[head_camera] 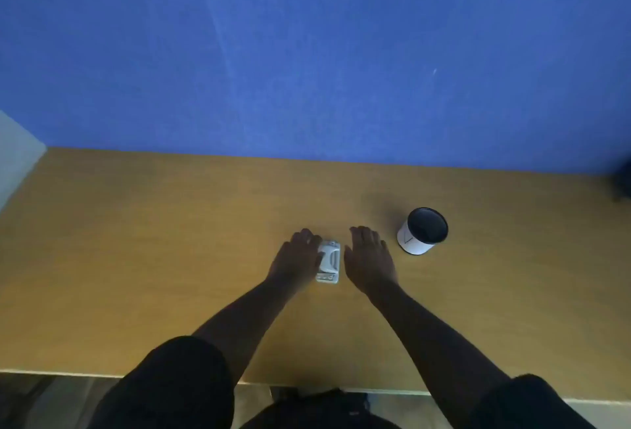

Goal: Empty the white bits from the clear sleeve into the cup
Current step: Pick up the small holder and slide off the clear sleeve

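Between flat hands, glossy clear sleeve [328,261]

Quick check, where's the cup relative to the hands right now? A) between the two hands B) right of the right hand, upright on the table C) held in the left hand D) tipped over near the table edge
B: the cup stands upright on the table, right of the right hand; the clear sleeve lies between both hands.
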Available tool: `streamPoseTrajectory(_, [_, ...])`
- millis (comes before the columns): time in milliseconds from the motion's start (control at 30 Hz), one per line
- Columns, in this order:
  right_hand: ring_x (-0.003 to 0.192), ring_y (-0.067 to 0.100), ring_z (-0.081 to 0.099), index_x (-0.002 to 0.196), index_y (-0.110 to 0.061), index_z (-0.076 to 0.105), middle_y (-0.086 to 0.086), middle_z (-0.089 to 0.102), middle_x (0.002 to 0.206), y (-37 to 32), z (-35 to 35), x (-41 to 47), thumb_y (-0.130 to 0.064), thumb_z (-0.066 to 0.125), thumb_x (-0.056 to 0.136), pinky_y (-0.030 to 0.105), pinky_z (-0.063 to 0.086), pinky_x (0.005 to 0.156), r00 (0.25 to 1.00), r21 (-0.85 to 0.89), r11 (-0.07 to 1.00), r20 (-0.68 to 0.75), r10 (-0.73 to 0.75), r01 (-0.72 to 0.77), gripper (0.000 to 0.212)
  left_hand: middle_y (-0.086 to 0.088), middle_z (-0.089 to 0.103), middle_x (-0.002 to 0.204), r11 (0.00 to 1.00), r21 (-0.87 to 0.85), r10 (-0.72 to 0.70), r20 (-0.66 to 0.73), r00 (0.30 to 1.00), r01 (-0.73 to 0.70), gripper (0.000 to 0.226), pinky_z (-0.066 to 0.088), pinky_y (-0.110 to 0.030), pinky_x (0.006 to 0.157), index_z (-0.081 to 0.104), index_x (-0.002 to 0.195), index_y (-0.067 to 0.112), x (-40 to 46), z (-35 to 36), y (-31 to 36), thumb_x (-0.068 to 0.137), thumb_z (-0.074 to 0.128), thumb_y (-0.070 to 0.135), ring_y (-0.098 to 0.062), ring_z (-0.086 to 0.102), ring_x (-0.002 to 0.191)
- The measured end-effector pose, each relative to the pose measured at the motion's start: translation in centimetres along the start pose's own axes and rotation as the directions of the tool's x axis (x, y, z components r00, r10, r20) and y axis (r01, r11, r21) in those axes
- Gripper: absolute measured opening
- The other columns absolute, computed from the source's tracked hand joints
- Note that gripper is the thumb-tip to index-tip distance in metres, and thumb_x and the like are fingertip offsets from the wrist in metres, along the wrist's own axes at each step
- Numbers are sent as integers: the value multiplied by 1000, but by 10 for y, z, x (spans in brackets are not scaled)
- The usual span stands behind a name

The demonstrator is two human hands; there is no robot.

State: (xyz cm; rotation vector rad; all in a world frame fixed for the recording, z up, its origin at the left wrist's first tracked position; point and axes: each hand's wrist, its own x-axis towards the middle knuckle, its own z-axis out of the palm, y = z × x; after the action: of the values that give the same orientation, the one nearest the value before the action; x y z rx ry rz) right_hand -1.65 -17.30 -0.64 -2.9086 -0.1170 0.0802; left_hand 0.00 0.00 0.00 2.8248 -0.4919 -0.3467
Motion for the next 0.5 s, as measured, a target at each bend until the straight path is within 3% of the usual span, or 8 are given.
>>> streamPoseTrajectory(167, [117, 30, 53, 136, -5, 46, 15, 54, 133, -5, 22, -8, -25, 48, 99, 40, 49, 94, 984, -47, 994, 153, -88, 97, 42, -13, 49, 124, 997, 7, -72, 119, 990, 72, 38, 51, -46, 88, 47, 127, 9, 2, 17, 0, 96, 50, 31, -30, 51, 112])
streamPoseTrajectory(333, [112, 28, 54, 132, -8, 48, 13, 56, 128, -9, 34, -6, -24, 48, 99, 39, 50, 90, 974, -45, 994, 209, -84, 96, 37, -14, 52, 116, 972, -150, -159, 160, 974, 184, 32, 51, -46, 84, 49, 119, 8, 11, 27, -1, 94, 51, 28, -31, 55, 106])
streamPoseTrajectory(500, [113, 28, 57, 139, -8, 44, 13, 57, 131, -12, 42, -4, -28, 51, 98, 40, 50, 90, 967, 50, 998, 249, -49, 38, 46, -18, 60, 112, 883, -356, -252, 187, 949, 305, 32, 50, -41, 85, 58, 116, 3, 19, 37, -2, 95, 52, 26, -32, 58, 103])
